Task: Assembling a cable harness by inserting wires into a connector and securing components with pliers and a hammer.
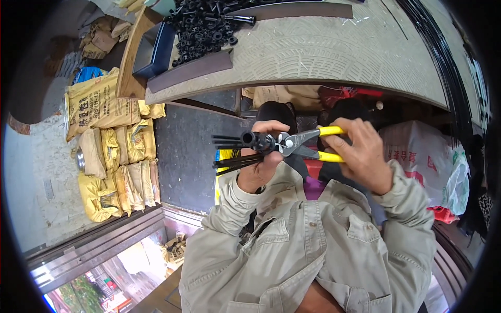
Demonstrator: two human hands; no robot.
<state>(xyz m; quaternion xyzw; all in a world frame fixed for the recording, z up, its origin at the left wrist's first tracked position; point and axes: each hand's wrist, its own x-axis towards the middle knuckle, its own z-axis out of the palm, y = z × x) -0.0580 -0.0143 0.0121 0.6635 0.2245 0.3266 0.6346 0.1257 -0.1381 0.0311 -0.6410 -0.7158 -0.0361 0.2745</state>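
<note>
My left hand (254,176) is closed around a black plastic piece (252,140) with a round, hollow end and several thin rods (235,162) pointing left. In my right hand (361,152) are diagonal cutters (330,131) with yellow handles, their handles spread apart. The jaws meet the right side of the black piece, close to my left fingers. Whether the blades touch a rod or the body of the piece I cannot tell. Both hands are over my lap, just below the table's near edge.
A pile of small black plastic parts (201,31) lies on the table (334,52) beside a dark blue box (154,49). Long black strips (436,47) run along the right edge. Yellow sacks (104,107) line the left floor; a white plastic bag (417,156) stands at my right.
</note>
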